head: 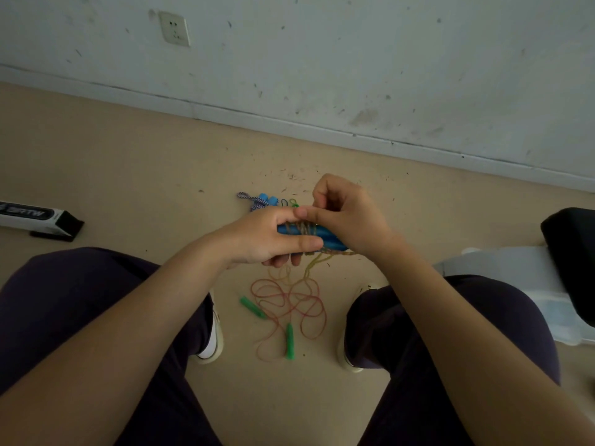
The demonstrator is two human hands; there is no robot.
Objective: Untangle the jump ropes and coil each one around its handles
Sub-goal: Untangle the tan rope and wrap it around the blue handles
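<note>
Blue handles (309, 231) carry yellowish-tan cord (306, 227), green handles (289, 341) lie by red-orange rope (289, 300) (blue-and-white striped cord (254, 201) beyond) on tan floor (128, 175).

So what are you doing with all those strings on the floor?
A person sitting down is winding a jump rope. The left hand holds a pair of blue handles together, and the right hand pinches the cord wrapped around them. Another rope, thin and reddish with green handles, lies in loose loops on the floor between the feet. A blue-and-white rope lies bundled just past the hands.
</note>
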